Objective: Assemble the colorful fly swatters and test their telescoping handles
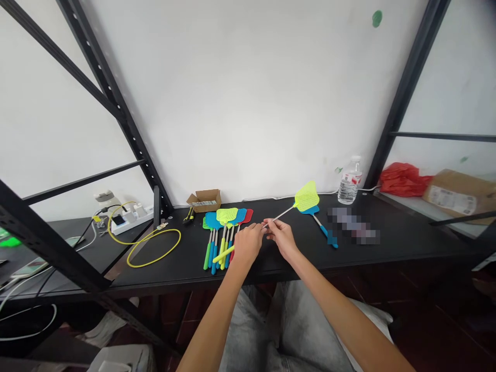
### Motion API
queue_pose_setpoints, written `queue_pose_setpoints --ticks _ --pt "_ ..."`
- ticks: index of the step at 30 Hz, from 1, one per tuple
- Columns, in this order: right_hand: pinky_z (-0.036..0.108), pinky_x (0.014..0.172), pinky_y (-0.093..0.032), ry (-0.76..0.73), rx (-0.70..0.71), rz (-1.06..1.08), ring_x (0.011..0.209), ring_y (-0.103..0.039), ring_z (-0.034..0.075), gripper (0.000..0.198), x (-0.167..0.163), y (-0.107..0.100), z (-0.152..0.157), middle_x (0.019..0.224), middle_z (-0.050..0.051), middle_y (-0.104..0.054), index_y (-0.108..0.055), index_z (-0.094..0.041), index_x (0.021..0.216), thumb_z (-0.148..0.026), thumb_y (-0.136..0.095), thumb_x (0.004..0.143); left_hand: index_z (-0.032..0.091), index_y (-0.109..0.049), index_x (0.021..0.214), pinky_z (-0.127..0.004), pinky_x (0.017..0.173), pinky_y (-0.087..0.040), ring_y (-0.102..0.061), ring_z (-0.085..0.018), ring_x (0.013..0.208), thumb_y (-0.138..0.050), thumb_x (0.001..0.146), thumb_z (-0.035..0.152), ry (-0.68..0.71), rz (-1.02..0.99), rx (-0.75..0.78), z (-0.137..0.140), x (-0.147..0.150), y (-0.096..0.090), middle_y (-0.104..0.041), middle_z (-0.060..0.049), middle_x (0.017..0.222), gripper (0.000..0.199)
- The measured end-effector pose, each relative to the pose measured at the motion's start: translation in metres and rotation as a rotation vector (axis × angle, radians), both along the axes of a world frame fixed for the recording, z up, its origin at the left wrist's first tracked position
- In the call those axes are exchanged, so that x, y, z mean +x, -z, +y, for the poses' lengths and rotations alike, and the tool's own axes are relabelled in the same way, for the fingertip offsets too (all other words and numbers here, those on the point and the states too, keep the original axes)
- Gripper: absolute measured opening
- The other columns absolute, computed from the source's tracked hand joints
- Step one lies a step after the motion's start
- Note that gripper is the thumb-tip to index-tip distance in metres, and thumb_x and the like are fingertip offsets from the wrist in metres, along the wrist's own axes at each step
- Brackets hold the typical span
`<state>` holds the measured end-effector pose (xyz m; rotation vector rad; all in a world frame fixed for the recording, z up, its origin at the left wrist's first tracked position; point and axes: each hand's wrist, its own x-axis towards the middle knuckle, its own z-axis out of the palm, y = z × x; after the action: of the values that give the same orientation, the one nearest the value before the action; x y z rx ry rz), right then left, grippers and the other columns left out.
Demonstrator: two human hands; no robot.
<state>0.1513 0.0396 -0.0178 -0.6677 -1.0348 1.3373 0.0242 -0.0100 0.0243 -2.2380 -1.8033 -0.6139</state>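
A yellow fly swatter (307, 196) with a thin metal rod is held slantwise above the table. My left hand (248, 244) is closed around its lower rod, the yellow handle poking out to the left. My right hand (282, 236) pinches the rod just beyond, thumb and fingers together. Left of my hands lies a row of several fly swatters (227, 214) with green, blue, yellow and red heads, handles toward me. One blue fly swatter (323, 229) lies apart on the right, its head partly hidden under the yellow one.
The black table (380, 261) runs along a white wall. Behind the row sits an open cardboard box (205, 201). A water bottle (349, 182) stands at the back right, near a blurred patch. A yellow cable (155, 262) loops at the left, beside a power strip (132, 221). Black metal posts frame both sides.
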Motion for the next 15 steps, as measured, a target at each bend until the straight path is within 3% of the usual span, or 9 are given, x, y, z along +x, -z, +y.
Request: queue_pose_setpoints --ticks 6,15 --pt "0.023 0.058 -0.053 0.083 -0.048 0.013 0.065 -0.068 0.016 0.038 0.003 0.001 0.006 0.073 0.007 -0.072 -0.073 -0.014 0.076 -0.050 -0.081 0.065 0.023 -0.066 0.095 -0.026 0.060 -0.034 -0.066 -0.019 0.083 -0.034 0.101 0.045 0.001 0.027 0.011 0.003 -0.007 0.002 -0.071 -0.004 0.092 0.039" --pt "0.027 0.063 -0.059 0.129 -0.092 0.118 0.063 -0.069 0.017 0.041 0.002 -0.002 0.007 0.071 0.007 -0.072 -0.072 -0.015 0.073 -0.051 -0.085 0.058 0.025 -0.066 0.101 -0.027 0.060 -0.033 -0.067 -0.019 0.082 -0.035 0.100 0.045 0.027 0.089 0.046 0.005 -0.019 0.006 -0.073 -0.004 0.091 0.038"
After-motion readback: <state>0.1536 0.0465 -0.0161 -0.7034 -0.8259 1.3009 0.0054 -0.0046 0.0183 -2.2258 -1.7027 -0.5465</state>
